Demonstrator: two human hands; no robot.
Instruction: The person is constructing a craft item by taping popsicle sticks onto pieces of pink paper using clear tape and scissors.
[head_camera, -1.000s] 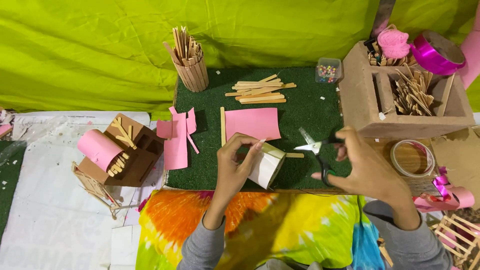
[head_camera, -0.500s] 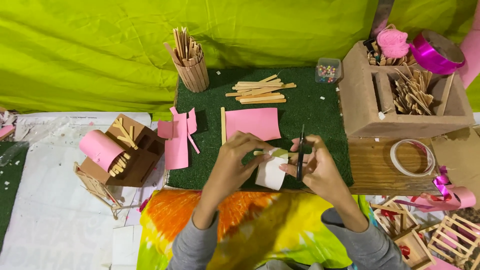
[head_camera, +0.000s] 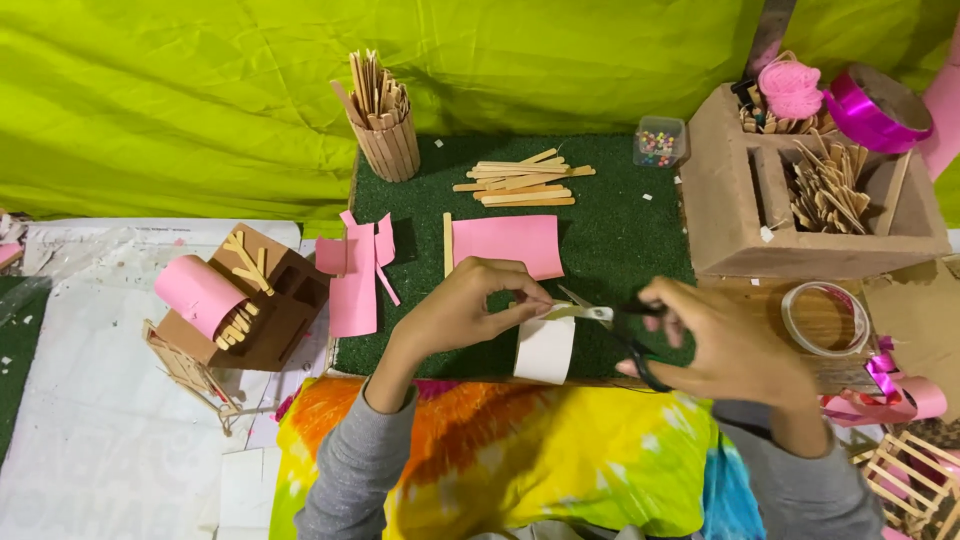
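A small white paper strip is pinched at its top edge by the left hand, over the green turf mat. Black-handled scissors are gripped closed-fisted by the right hand, blades parted at the edge. Cutting is judged underway; a steady closing snip is called for.

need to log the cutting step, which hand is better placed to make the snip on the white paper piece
Right. The right hand already holds the scissors, blades at the top edge of the white paper piece. The left hand pinches that piece, steadying it.
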